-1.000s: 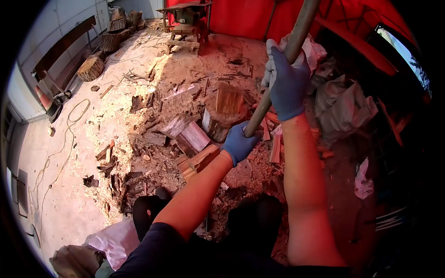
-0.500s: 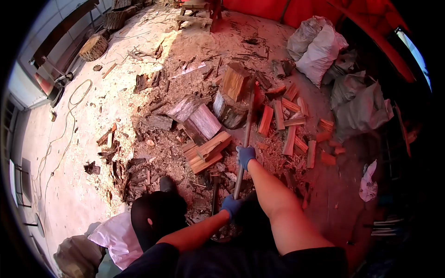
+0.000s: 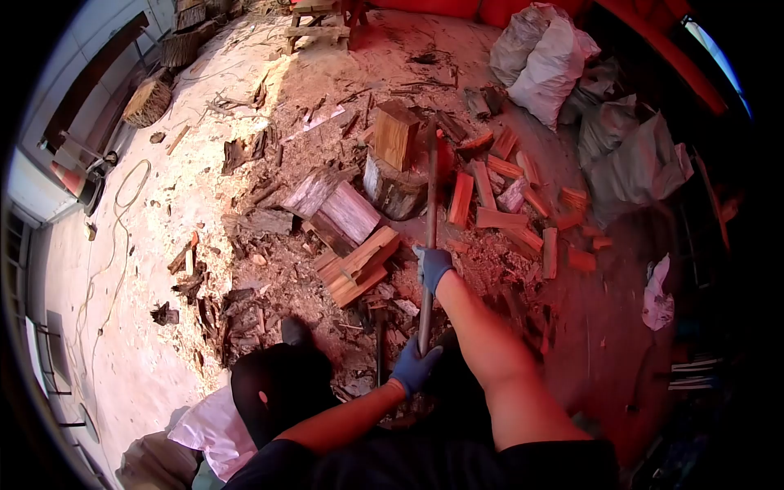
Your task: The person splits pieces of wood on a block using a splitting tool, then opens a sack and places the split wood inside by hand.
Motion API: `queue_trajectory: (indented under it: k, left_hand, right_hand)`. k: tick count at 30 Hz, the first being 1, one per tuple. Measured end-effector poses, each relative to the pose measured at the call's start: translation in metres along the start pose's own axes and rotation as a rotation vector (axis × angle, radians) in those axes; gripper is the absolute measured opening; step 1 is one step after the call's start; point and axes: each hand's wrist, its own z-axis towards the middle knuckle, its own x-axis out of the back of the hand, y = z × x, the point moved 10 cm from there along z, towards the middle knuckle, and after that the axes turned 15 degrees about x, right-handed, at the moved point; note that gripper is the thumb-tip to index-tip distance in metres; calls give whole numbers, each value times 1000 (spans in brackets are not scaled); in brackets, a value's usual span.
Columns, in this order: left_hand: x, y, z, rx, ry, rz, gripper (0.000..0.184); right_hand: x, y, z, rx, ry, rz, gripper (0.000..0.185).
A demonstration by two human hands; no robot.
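Your left hand (image 3: 415,366) is the nearer one, and its gloved fingers are wrapped around the low part of the long handle (image 3: 431,192). Your right hand (image 3: 435,269) is farther along, with the fingers also clamped on this handle. For good control, I think both grips should be firm but the elbows loose, and your left shoe (image 3: 296,330) should be well apart from the line of the handle. Loose split logs (image 3: 359,265) lie to the left, so firm footing seems important.

The handle is in the middle of the scene, in front of you. Its long axis goes from near to far, almost straight away from you, with the far end slightly to the right. This end points past the right side of the upright block (image 3: 396,135) on the stump (image 3: 395,189); I cannot tell whether they touch.
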Motion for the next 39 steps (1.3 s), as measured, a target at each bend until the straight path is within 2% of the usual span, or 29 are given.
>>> queue_trajectory:
  k: [1,2,3,5,6,7,8,9,11,13,15,17,19,21,22,23,25,26,27,29,31,33,34,37,38,39]
  left_hand:
    - [1,14,3,1,-9,9,50]
    - [-14,40,6,-51,-256,-136,47]
    - [-28,73,5,-95,-510,-282,43]
    - [0,151,14,-1,-542,-271,41]
    - [27,169,45,-76,-374,-347,37]
    - [52,170,95,-85,-345,-457,34]
    - [89,198,119,-204,61,-190,39]
    - [112,226,145,-186,211,88,51]
    - [141,291,191,-374,353,279,67]
    - [149,366,211,-574,624,784,84]
    - [148,419,227,-571,769,1076,98]
    - [142,456,248,-504,839,1304,105]
    - [139,475,279,-494,824,1341,111]
    - [121,479,304,-450,722,1542,111]
    - [117,478,312,-535,611,1455,103]
    - [118,476,324,-530,605,1452,103]
    - [124,466,337,-461,504,1166,89]
    - [124,461,327,-576,676,1022,70]
    - [121,453,326,-615,704,920,61]
    - [110,449,335,-625,832,914,58]
    - [120,446,339,-601,844,853,56]
    - [121,453,345,-604,721,946,64]
    - [127,456,343,-609,728,949,64]
    - [132,459,346,-595,643,1005,53]
    - [134,455,353,-510,579,1035,63]
    - [134,451,352,-509,581,1033,63]
  right_hand:
    - [2,-18,-8,-60,-16,20,24]
    - [1,-39,-2,20,-197,-51,25]
    - [-1,-65,-10,38,-259,65,32]
    - [3,-126,-39,222,-293,-57,34]
    - [8,-130,-34,235,-301,-78,35]
    - [9,-129,-30,242,-310,-96,35]
    - [7,-128,-40,182,-242,-45,32]
    - [6,-118,-39,155,-180,-21,30]
    - [-6,-118,-51,148,-147,-47,23]
    - [-15,-112,-48,130,-137,36,30]
    - [-19,-114,-47,125,-157,95,30]
    - [-14,-122,-52,116,-170,78,31]
    - [-7,-124,-49,116,-172,39,32]
    - [-6,-135,-60,97,-164,53,32]
    - [-4,-136,-61,76,-157,73,32]
    - [-2,-135,-57,70,-154,69,32]
    - [0,-132,-56,86,-197,37,31]
    - [1,-134,-57,72,-202,31,31]
    - [1,-137,-59,72,-200,34,31]
    - [4,-139,-62,42,-172,109,30]
    - [8,-132,-61,38,-175,100,30]
    - [10,-128,-57,48,-182,101,30]
    - [11,-126,-56,64,-173,72,31]
    - [12,-123,-55,90,-153,0,31]
    - [14,-122,-54,95,-137,-53,31]
    - [14,-121,-54,95,-139,-55,31]
